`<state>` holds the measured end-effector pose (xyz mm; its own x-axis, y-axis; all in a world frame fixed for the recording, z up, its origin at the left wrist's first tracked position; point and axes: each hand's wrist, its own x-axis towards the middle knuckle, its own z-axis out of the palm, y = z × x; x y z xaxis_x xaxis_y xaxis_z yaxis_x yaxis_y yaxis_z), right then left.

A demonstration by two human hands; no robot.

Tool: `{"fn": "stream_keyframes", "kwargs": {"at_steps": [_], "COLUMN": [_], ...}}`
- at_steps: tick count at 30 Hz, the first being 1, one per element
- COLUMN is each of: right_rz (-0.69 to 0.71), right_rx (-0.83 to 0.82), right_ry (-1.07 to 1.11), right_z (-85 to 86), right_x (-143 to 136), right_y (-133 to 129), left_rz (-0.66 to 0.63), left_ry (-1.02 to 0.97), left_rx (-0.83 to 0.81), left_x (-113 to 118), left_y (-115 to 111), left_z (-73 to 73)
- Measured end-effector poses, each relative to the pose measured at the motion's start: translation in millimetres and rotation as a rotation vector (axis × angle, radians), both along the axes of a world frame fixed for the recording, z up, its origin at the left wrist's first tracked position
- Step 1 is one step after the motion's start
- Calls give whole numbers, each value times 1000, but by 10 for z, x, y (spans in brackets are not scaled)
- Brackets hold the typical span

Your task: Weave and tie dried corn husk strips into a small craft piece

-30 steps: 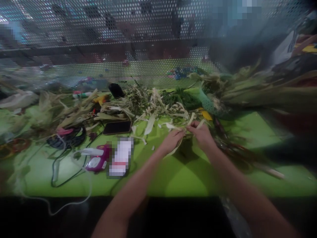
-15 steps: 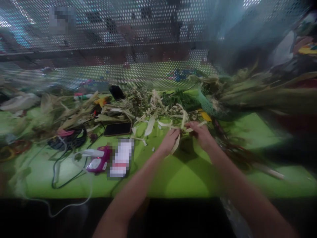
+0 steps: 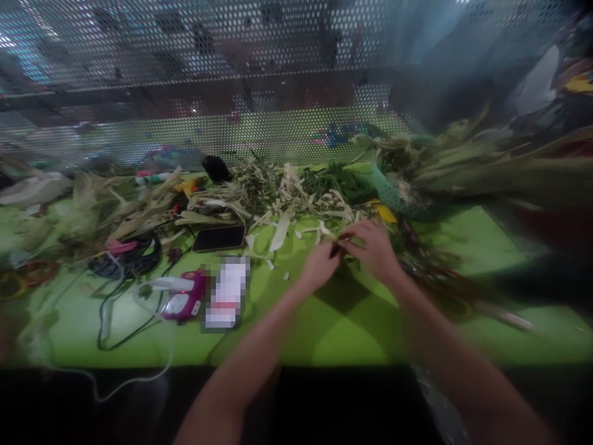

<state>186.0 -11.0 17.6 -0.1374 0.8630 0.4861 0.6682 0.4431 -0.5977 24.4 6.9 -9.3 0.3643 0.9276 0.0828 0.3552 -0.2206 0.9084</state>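
Note:
My left hand (image 3: 322, 267) and my right hand (image 3: 372, 246) meet above the green tabletop (image 3: 361, 340), fingertips nearly touching. Both are closed in a pinch on a pale strip of dried corn husk (image 3: 326, 231). One end of it shows just beyond my left fingers; the rest is hidden by the fingers. Right behind the hands lie loose husk strips (image 3: 280, 232) and a heap of dry, shredded plant pieces (image 3: 259, 188). A small pale scrap (image 3: 286, 275) rests left of my left hand.
To the left lie a dark phone (image 3: 219, 238), a purple-and-white device (image 3: 184, 296) with cables and a blurred-out white item (image 3: 227, 293). A green perforated basket (image 3: 388, 185) with long dry leaves stands back right. Perforated metal mesh (image 3: 278, 139) rises behind the table.
My hands have drawn closer together, and the right one has turned inward over the fingertips. The husk ends that stood up and hung down between them no longer show.

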Motion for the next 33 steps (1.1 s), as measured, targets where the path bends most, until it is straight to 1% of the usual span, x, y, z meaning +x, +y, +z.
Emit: {"fn": "stream_keyframes", "kwargs": {"at_steps": [2,6,8,11,13,14,16,18,20,22,25,27,30,33], "right_rz": [2,-9,-15,-12,-13,-25,-71,-110,-100,-74,-64,-50,-47,-86], "right_rx": [-23,-38,-40,-31,-19,-6,29,38,-28,-130,-214,-233,-248,-238], "right_ry": [-24,-46,-47,-34,-10,14,87,172,203,171,151,218,328,344], "right_z": [-33,-94,-117,-124,-98,-77,-28,4,-1,-41,-120,-156,-177,-184], "right_x": [-24,-54,-85,-131,-135,-126,-88,-35,15,49,67,65,61,63], "right_y": [9,23,16,-5,-15,-18,-19,-11,7,31,66,81,89,99], "left_rz": [-23,-119,-146,-157,-154,-144,-81,45,162,207,197,198,193,133], "left_ry": [-6,-92,-113,-170,-239,-272,-328,-395,-499,-596,-626,-607,-565,-504], "left_rx": [-21,-71,-94,-170,-235,-265,-323,-371,-422,-466,-501,-502,-466,-418], "left_x": [15,34,42,57,60,58,41,16,-7,-21,-27,-29,-33,-35], "left_y": [-12,-34,-53,-82,-89,-87,-72,-48,-22,0,14,10,2,9], "left_z": [-11,-46,-61,-53,-27,-12,14,23,16,0,-4,14,54,77]}}
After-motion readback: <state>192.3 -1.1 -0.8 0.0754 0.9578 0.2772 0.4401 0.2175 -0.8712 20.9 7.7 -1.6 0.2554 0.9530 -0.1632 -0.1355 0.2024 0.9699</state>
